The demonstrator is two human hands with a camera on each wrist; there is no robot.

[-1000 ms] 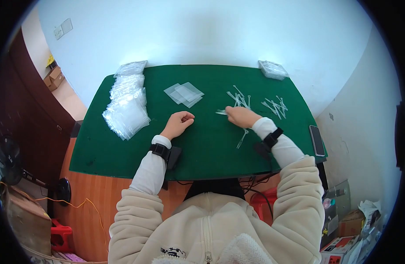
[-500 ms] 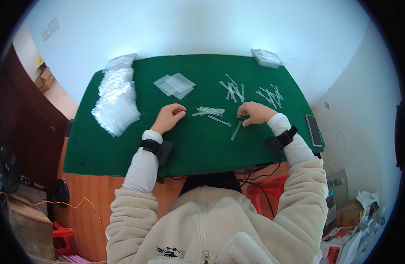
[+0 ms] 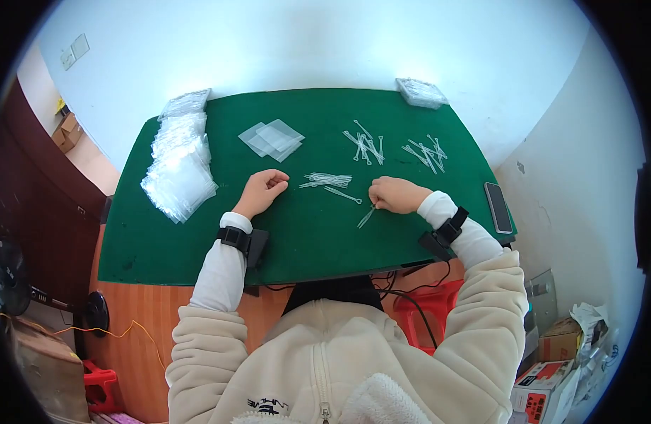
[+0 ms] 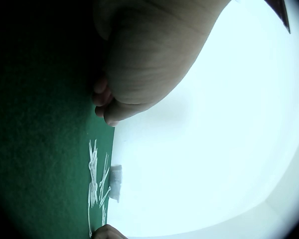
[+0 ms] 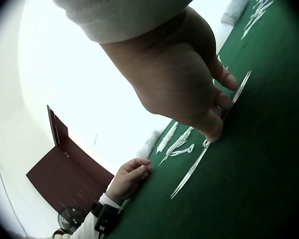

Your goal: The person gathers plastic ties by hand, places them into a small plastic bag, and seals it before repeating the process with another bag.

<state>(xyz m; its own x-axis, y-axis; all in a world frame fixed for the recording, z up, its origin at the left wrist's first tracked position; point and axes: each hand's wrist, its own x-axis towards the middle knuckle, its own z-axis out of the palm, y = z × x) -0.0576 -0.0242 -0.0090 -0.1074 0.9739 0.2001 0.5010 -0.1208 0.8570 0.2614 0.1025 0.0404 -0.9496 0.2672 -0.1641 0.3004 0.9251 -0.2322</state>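
Note:
In the head view my right hand (image 3: 399,194) pinches the ringed end of a thin clear plastic stick (image 3: 365,217), which points toward the table's front edge. The right wrist view shows this stick (image 5: 189,172) running down from the thumb tip, with another stick (image 5: 242,85) sticking out beyond the fingers. My left hand (image 3: 260,193) lies at the table with fingers loosely curled, holding nothing. Between the hands is a bundle of similar sticks (image 3: 327,181), with a single stick (image 3: 343,195) just in front of it.
Two loose groups of sticks, one nearer the middle (image 3: 365,145) and one farther right (image 3: 427,154), lie behind my right hand. Clear square bags (image 3: 272,138) lie behind my left hand. A long pile of bags (image 3: 178,173) covers the left side. A phone (image 3: 498,208) lies at the right edge.
My right hand let go of the bundle, leaving it between the hands, then moved right and onto the stick nearer the front. The left hand stays nearly still; the view has shifted slightly.

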